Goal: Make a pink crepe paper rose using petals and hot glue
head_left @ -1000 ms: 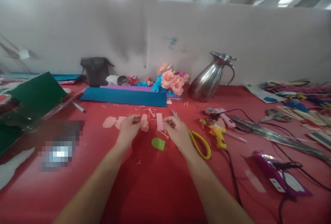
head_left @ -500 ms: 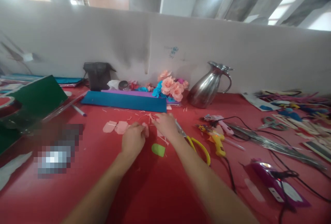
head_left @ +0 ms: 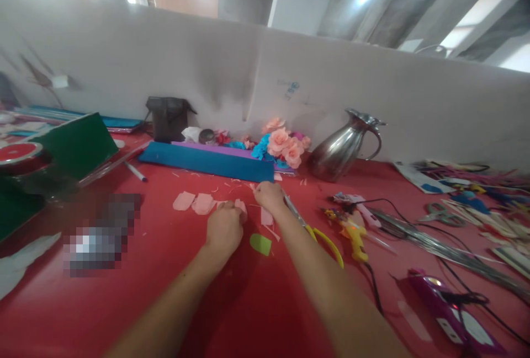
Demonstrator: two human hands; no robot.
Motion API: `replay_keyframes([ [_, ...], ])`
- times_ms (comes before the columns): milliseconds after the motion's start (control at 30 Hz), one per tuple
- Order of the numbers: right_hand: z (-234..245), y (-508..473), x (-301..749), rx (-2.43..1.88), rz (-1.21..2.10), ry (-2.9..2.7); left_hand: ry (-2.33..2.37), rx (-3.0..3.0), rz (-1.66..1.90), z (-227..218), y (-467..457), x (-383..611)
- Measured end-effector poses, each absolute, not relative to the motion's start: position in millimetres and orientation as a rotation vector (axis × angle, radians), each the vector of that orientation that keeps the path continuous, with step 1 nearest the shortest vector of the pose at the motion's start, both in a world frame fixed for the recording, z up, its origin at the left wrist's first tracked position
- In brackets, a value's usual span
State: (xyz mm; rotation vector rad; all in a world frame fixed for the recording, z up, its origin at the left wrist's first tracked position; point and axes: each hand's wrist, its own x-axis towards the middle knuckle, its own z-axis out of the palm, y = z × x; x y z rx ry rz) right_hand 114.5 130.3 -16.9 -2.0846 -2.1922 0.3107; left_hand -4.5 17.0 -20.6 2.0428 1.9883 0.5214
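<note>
My left hand [head_left: 224,230] is closed, its fingertips pinching a pink paper petal [head_left: 241,208] just above the red table. Further right, my right hand [head_left: 269,198] has its fingers drawn together by thin pink scraps; what they hold is too small to make out. Several cut pink petals [head_left: 202,203] lie in a row left of my left hand. A lime-green rounded template [head_left: 260,244] rests between my forearms. Scissors with yellow handles [head_left: 327,245] lie beside my right forearm, partly hidden by it. A pink strip [head_left: 266,215] sits under my right wrist.
Behind the hands lie a blue paper roll [head_left: 207,164] and peach paper flowers [head_left: 285,145]. A steel jug [head_left: 342,148] stands at the wall. To the right are a yellow glue gun [head_left: 354,236], a purple power strip [head_left: 451,314] with cables, and wires [head_left: 434,236].
My right hand's fingers have drawn together over the scraps. The left still holds the petal, close to where it was. The whole view has shifted and tilted slightly.
</note>
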Motion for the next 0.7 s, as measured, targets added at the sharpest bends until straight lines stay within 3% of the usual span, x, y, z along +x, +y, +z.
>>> replay_keyframes([
  [367,19.3,94.5,165.2,-1.82,0.458,-2.194,1.982,2.01,0.568,-21.9,15.7,-6.6],
  [700,-7.2,21.2,171.9,-2.003,0.316,-2.358,1.965,2.078,0.642,-27.5,12.1,-1.1],
])
